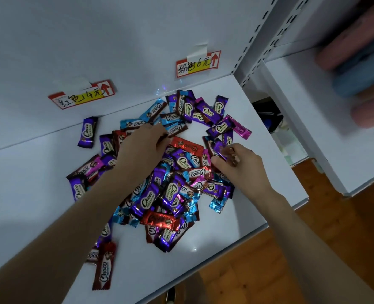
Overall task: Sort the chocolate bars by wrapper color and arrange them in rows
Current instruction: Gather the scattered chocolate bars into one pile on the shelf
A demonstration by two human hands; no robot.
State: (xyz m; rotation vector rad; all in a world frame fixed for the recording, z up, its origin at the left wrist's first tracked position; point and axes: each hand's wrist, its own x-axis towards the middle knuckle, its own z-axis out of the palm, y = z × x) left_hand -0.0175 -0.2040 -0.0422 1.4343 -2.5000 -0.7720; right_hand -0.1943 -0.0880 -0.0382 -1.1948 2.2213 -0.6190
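Purple bar (218,149) pinched in right fingers (239,151), left fingers (157,137) curled on pile (172,190), grip unclear

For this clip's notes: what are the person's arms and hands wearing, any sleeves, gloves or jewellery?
The left forearm and right forearm are bare to the frame edge, no sleeves showing. The left hand and right hand wear no gloves; no watch or bracelet shows at either wrist.

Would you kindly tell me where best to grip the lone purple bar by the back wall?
Probably pinch the lone purple bar across its long edges at mid-length, fingers coming from above: it lies flat, apart from the pile, both sides free.
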